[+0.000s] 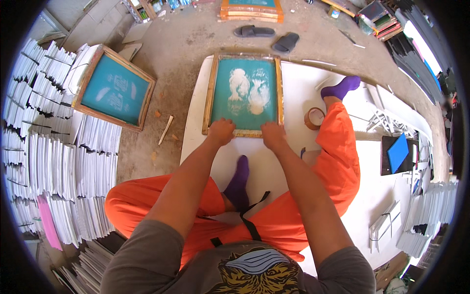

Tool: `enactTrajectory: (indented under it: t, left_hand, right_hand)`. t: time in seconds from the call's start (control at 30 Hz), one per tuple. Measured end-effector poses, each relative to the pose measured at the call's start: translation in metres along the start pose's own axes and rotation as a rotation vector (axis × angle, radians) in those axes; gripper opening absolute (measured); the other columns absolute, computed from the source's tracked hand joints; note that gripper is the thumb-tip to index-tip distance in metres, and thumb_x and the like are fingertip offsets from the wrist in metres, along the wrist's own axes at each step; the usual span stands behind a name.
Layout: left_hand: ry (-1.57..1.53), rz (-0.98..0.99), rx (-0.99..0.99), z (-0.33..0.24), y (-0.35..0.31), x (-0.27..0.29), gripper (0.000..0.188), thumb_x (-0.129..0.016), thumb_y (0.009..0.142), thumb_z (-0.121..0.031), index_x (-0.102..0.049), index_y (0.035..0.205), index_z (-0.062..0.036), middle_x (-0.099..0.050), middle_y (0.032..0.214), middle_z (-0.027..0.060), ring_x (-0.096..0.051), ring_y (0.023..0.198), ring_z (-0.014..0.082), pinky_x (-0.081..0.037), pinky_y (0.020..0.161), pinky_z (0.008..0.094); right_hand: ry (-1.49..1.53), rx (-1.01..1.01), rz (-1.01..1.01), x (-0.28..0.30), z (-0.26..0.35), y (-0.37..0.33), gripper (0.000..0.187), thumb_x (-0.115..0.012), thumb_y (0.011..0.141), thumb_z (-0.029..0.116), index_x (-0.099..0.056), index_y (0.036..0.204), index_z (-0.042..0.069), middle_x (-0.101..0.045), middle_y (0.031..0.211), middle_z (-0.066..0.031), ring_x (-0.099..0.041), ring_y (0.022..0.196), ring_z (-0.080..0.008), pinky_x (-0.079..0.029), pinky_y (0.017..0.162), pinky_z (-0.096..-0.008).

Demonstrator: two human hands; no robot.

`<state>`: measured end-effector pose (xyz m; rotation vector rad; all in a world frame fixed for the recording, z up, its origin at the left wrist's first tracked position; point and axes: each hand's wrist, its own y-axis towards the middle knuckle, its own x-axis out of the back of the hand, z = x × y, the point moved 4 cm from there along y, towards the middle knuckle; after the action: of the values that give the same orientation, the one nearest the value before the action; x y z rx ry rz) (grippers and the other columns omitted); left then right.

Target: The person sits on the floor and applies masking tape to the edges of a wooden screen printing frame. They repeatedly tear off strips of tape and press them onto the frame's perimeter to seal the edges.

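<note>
Our left hand (222, 132), right hand (274, 135) both gripping near edge of teal screen (248, 98) (2 pale figures (239, 84) on mesh (240, 121)). Screen extends straight ahead of both hands, on white board (297, 83). Right of it, brown tape roll (308, 120); beyond, 2 slippers (254, 31).

Brightly lit, washed-out glare on the white board (369, 188) at right, fisheye-bent edges, dark corners
</note>
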<state>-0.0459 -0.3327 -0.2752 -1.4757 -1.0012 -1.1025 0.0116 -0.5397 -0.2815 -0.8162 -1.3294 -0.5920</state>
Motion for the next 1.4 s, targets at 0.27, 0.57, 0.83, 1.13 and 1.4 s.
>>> enactTrajectory:
  t: [0.27,0.57,0.83,1.13,1.4]
  left_hand:
    - [0.01,0.001,0.081,-0.01,-0.044,-0.019,0.041,-0.081,0.086,-0.038,-0.074,0.117,-0.0123,-0.068,0.121,0.0113,-0.06,0.123,0.0328,-0.053,0.099,0.05]
    - [-0.281,-0.161,-0.039,-0.026,-0.029,-0.006,0.051,-0.083,0.08,-0.053,-0.077,0.11,-0.012,-0.07,0.111,0.0094,-0.064,0.112,0.032,-0.049,0.097,0.0492]
    - [-0.589,-0.362,-0.145,-0.061,0.005,0.009,0.034,-0.084,0.085,-0.038,-0.077,0.097,-0.0071,-0.073,0.099,0.0111,-0.066,0.101,0.0322,-0.054,0.086,0.0442]
    - [-0.898,-0.371,-0.098,-0.08,0.03,0.028,0.035,-0.078,0.092,-0.031,-0.075,0.113,-0.0032,-0.073,0.116,0.0164,-0.064,0.114,0.0359,-0.051,0.099,0.0447]
    - [-0.893,-0.666,-0.239,-0.115,0.03,0.074,0.06,-0.074,0.096,-0.032,-0.055,0.144,-0.0017,-0.058,0.142,0.0243,-0.055,0.133,0.0419,-0.045,0.111,0.048]
  right_hand:
    - [0.177,0.139,0.061,0.0,0.013,-0.045,0.027,-0.071,0.088,0.02,-0.074,0.112,0.008,-0.071,0.115,-0.0123,-0.068,0.11,-0.0345,-0.056,0.096,-0.0484]
    - [0.142,-0.38,-0.393,0.014,-0.134,-0.049,0.026,-0.068,0.081,0.008,-0.07,0.107,0.006,-0.066,0.124,-0.0162,-0.058,0.119,-0.0348,-0.046,0.105,-0.0465]
    - [-0.361,-0.373,0.037,0.01,-0.191,-0.053,0.027,-0.071,0.089,0.02,-0.074,0.115,0.013,-0.063,0.133,-0.0102,-0.048,0.133,-0.031,-0.029,0.118,-0.0543]
    - [0.013,-0.305,-0.179,0.032,-0.156,-0.05,0.018,-0.08,0.084,0.023,-0.077,0.097,0.012,-0.076,0.106,-0.0051,-0.065,0.111,-0.0267,-0.039,0.107,-0.0483]
    - [0.176,-0.132,-0.267,0.11,-0.078,-0.063,0.014,-0.077,0.086,0.023,-0.077,0.097,0.014,-0.076,0.103,-0.0076,-0.067,0.109,-0.0297,-0.042,0.11,-0.0568]
